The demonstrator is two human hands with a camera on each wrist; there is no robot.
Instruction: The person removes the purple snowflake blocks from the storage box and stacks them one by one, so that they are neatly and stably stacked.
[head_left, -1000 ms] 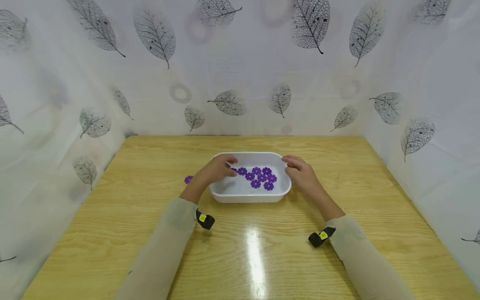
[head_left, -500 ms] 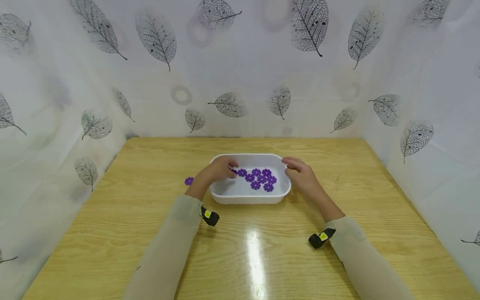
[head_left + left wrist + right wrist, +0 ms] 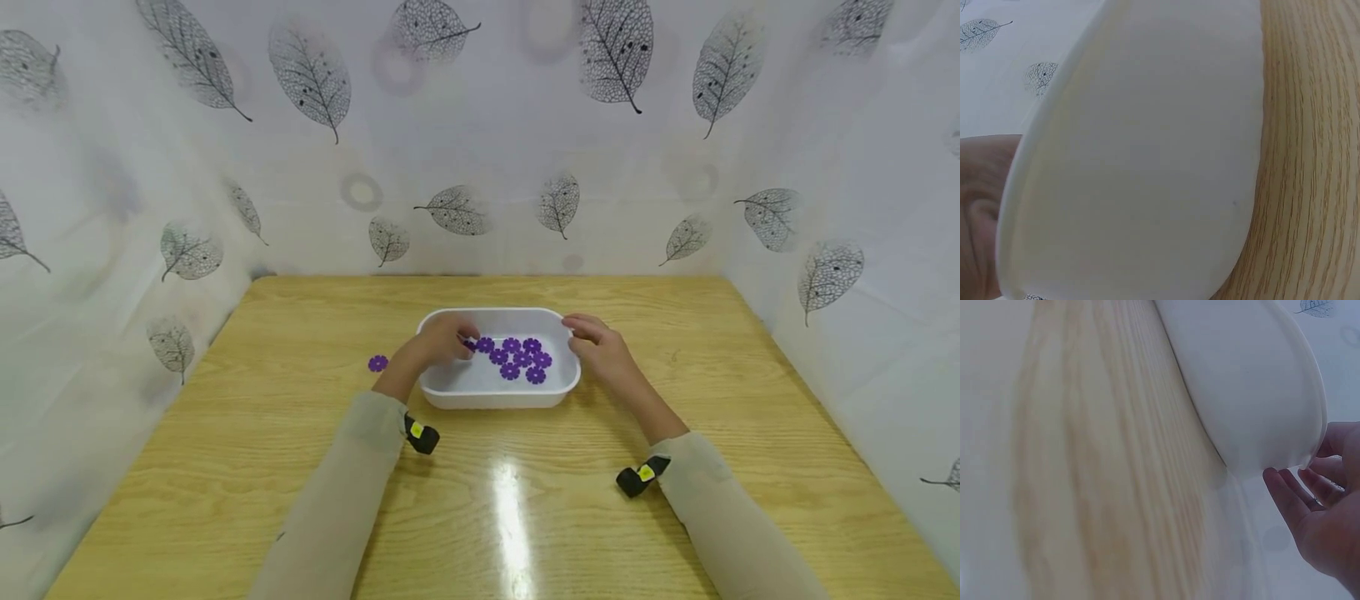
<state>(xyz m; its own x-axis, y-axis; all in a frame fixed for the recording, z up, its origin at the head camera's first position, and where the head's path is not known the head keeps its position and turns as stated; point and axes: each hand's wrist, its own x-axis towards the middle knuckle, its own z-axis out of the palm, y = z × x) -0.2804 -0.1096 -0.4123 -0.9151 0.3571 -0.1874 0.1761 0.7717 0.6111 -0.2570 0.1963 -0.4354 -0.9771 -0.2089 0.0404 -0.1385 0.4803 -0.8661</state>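
Note:
A white tray (image 3: 498, 400) lies on the table with several purple flower-shaped interlocking discs (image 3: 510, 371) inside, mostly grouped towards the right. My left hand (image 3: 442, 339) reaches over the tray's left end, thumb and fingers pinching a purple disc (image 3: 469, 345) at the left of the group. In the left wrist view, the tray wall (image 3: 1147, 150) hides the fingertips and part of the hand (image 3: 982, 219). At the tray's right end, my right hand (image 3: 603, 346) holds the rim; in the right wrist view its fingers (image 3: 1288, 497) meet the wall and rim.
One more purple disc (image 3: 378, 363) lies on the wooden table (image 3: 300, 467), left of the tray and near my left wrist. A pale curtain with leaf prints (image 3: 495, 125) stands behind the table and along both sides.
My left fingers have dipped slightly and closed in round the disc at the left of the group. My right hand and the tray have stayed in place.

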